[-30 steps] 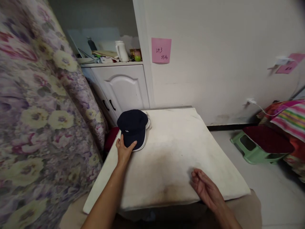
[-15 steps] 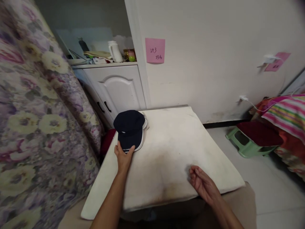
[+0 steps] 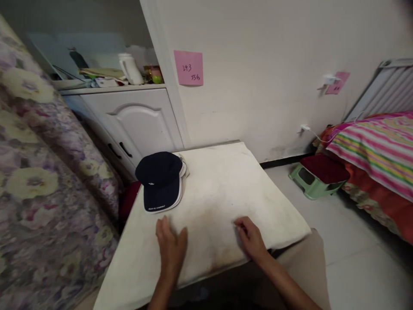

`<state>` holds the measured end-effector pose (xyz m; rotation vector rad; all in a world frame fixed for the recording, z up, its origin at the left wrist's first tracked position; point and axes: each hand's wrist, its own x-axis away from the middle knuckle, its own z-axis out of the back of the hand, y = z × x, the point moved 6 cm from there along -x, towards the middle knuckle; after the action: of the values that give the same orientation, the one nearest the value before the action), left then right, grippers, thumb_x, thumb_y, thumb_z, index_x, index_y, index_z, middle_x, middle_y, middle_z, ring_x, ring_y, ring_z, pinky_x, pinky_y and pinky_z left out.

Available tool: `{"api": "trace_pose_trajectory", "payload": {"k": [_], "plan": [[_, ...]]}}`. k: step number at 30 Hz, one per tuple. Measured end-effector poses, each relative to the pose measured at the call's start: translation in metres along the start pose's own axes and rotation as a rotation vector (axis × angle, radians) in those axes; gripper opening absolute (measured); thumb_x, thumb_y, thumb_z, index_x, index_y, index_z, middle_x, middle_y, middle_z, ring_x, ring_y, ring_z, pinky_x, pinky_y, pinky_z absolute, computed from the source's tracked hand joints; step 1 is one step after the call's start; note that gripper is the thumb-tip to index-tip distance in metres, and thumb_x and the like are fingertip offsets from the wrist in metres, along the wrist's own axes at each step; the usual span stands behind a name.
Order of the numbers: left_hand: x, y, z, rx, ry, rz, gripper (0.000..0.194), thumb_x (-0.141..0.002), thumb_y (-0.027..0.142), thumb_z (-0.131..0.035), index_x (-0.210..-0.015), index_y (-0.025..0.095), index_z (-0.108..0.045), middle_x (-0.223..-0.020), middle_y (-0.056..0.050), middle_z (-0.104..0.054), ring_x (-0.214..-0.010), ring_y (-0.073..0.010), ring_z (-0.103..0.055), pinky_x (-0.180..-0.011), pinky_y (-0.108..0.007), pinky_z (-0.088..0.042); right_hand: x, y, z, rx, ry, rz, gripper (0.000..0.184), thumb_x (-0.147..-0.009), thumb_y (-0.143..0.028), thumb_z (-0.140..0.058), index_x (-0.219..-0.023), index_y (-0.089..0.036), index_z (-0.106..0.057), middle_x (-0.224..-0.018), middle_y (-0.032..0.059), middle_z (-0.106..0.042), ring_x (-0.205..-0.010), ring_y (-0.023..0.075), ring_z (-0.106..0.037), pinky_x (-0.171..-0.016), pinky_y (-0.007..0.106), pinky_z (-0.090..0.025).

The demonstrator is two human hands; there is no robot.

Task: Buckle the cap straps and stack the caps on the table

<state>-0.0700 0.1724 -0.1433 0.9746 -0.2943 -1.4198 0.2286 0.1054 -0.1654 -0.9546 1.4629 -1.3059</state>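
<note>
A navy cap [image 3: 159, 178] lies on the left of the white-covered table [image 3: 219, 185], its brim turned my way with small white lettering along the edge. Pale edges show under the brim and at the cap's right side, perhaps from another cap below; I cannot tell. My left hand [image 3: 171, 245] is just short of the brim, apart from it, fingers spread and holding nothing. Over the table's front right part is my right hand [image 3: 251, 237], its fingers curled in, with nothing visible in them.
A floral curtain [image 3: 48, 206] hangs close on the left. Behind the table stand a white cabinet [image 3: 138, 125] and a wall bearing a pink note [image 3: 189, 68]. On the right are a green stool [image 3: 311, 183] with a dark red top and a bed with a striped cover [image 3: 380, 142].
My left hand has let go of the cap's brim and drawn back towards me. My right hand has turned palm down, still curled. The view has swung to the right.
</note>
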Motion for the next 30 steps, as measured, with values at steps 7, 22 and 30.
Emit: {"api": "trace_pose_trajectory", "payload": {"k": [7,22,30], "plan": [[0.058,0.059,-0.068,-0.211,-0.526,-0.422,0.065,-0.086,0.046,-0.059,-0.146,0.026,-0.047,-0.157,-0.019,-0.036,-0.148,-0.0413,-0.021,-0.115,-0.065,-0.018,-0.008,-0.010,-0.005,0.599,-0.015,0.202,0.039,-0.088,-0.022,-0.057,-0.126,-0.019,-0.064,-0.144,0.0159,-0.052,-0.137,0.0346,-0.041,-0.116,0.055,-0.022],[0.072,0.071,-0.058,-0.566,-0.474,-0.722,0.055,-0.095,0.039,-0.048,-0.146,0.019,-0.047,-0.155,-0.015,-0.041,-0.142,-0.0350,-0.039,-0.110,-0.056,-0.037,-0.020,0.024,0.157,1.436,0.204,-0.172,0.066,-0.098,-0.053,-0.038,-0.152,-0.015,-0.036,-0.160,0.0157,-0.029,-0.148,0.0318,-0.023,-0.117,0.052,-0.014],[0.070,0.062,-0.048,-0.593,-0.457,-0.723,0.056,-0.096,0.045,-0.047,-0.145,0.019,-0.048,-0.154,-0.014,-0.043,-0.140,-0.0329,-0.043,-0.109,-0.052,-0.039,-0.019,0.021,0.178,1.491,0.251,-0.205,0.064,-0.099,-0.054,-0.036,-0.150,-0.016,-0.039,-0.154,0.0177,-0.040,-0.131,0.0341,-0.048,-0.107,0.047,-0.033]]}}
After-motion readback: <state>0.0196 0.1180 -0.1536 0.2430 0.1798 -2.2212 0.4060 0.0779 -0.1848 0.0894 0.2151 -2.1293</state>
